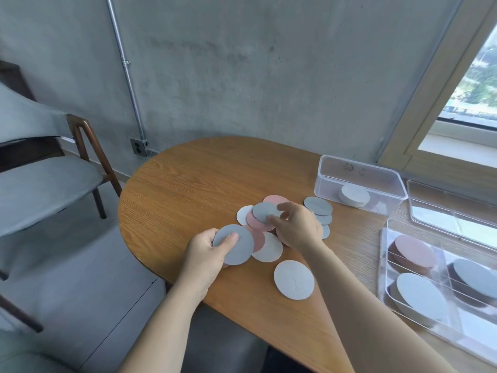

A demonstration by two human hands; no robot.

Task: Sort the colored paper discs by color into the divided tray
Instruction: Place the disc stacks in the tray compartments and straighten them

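In the head view, the right hand (298,227) hides part of the loose pile of discs (258,224) on the table (188,184), its thumb and fingers pinching the upper grey disc (265,212). The left hand (204,251) grips the near grey disc (236,244), thumb on top and fingers hidden beneath. The divided tray (384,254) at right is cut off by the frame; it holds pink and grey stacks in separate compartments. Faint marks on the lone white disc (294,279) are unreadable.
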